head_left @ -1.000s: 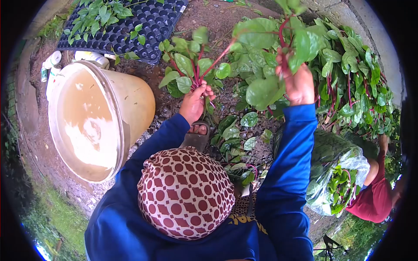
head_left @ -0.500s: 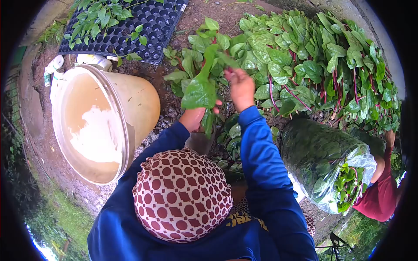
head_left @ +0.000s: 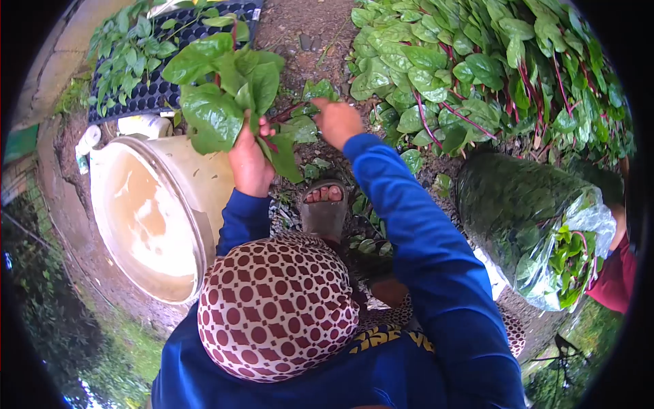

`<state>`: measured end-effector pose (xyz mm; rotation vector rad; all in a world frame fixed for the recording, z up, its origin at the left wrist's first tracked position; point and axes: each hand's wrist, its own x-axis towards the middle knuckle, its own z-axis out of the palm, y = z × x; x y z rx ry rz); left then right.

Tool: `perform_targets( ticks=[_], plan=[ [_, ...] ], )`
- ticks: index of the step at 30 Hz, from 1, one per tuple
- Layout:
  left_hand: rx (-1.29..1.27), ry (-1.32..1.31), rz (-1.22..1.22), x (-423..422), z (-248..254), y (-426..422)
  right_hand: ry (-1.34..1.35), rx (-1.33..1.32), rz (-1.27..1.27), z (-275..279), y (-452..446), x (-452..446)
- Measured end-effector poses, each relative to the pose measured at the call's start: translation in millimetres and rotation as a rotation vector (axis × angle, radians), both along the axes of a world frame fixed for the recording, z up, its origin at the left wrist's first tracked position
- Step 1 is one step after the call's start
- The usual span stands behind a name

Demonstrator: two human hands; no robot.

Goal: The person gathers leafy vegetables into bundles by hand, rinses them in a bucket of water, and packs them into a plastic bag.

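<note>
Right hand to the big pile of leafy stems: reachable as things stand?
Likely yes. The right hand is just beside the pile's near edge, and nothing tall appears between them. The filled plastic bag sits off to the side, seemingly clear of that path.

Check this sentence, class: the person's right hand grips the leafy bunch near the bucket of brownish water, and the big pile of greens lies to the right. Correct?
No: the head view shows the left hand gripping the leafy bunch near the bucket of brownish water. The pile of greens does lie to the right.
</note>
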<state>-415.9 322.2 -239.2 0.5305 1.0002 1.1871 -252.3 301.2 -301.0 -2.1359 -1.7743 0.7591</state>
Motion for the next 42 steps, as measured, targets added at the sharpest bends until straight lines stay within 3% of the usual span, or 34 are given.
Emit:
perform_targets(
  ticks=[2,6,12,14,15,18,20,22,24,26,27,28,30,31,34,36,38,40,42],
  plan=[
    [-0.062,0.089,0.051,2.0,-3.0,-1.9,-0.155,-0.054,0.112,-25.2,1.9,-16.8],
    [-0.147,-0.03,-0.051,-6.9,-24.5,-8.7,-0.261,-0.075,0.199,-44.1,-3.2,-8.5],
    [-0.074,0.12,-0.09,-9.0,-72.9,-29.9,-0.31,0.067,0.205,17.4,-39.7,74.8],
    [-0.037,0.215,-0.108,-8.6,-100.5,-31.6,-0.096,0.33,0.159,43.0,-46.8,97.7],
    [0.062,0.312,-0.178,-9.7,-109.5,-32.1,-0.062,0.312,0.164,57.7,-45.7,102.6],
    [0.022,0.18,-0.232,0.5,-115.5,-45.7,0.036,0.312,0.193,79.3,-28.9,101.8],
    [-0.084,-0.022,-0.274,5.9,-116.2,-55.0,0.096,0.224,0.195,76.7,-13.9,93.1],
    [-0.146,-0.235,-0.305,11.1,-115.0,-65.0,0.112,0.322,0.221,55.7,0.3,75.9],
    [-0.064,-0.065,-0.506,0.5,-129.9,-77.0,0.012,0.262,0.18,30.9,9.1,52.8],
    [-0.389,-0.471,-0.471,5.0,-136.5,-78.0,-0.052,0.171,0.178,21.8,7.3,32.2],
    [-0.475,-0.77,-0.624,-2.6,-129.4,-74.6,-0.053,0.245,0.207,5.2,4.1,24.7],
    [-0.48,-0.719,-0.602,4.7,-113.8,-72.7,-0.052,0.32,0.239,-6.8,0.9,21.3],
    [-0.491,-0.613,-0.549,14.7,-87.0,-68.7,-0.022,0.126,0.194,10.9,-9.4,18.5],
    [-0.425,-0.384,-0.499,17.6,-102.6,-69.8,-0.003,0.029,0.173,21.8,-14.9,16.5],
    [-0.481,-0.29,-0.651,11.0,-125.8,-65.3,-0.14,0.328,0.045,52.7,-37.2,44.1],
    [-0.435,-0.304,-0.563,14.6,-124.6,-67.9,-0.38,0.321,-0.094,90.6,-52.2,78.3],
    [-0.432,-0.325,-0.506,19.0,-125.8,-70.5,-0.571,0.211,-0.258,89.7,-72.2,109.6],
    [-0.471,-0.358,-0.482,27.0,-146.6,-76.4,-0.683,-0.04,-0.254,82.4,-86.8,135.2],
    [-0.461,-0.348,-0.412,31.1,-171.0,-83.7,-0.792,-0.03,-0.245,70.5,-98.5,150.3]
  ],
)
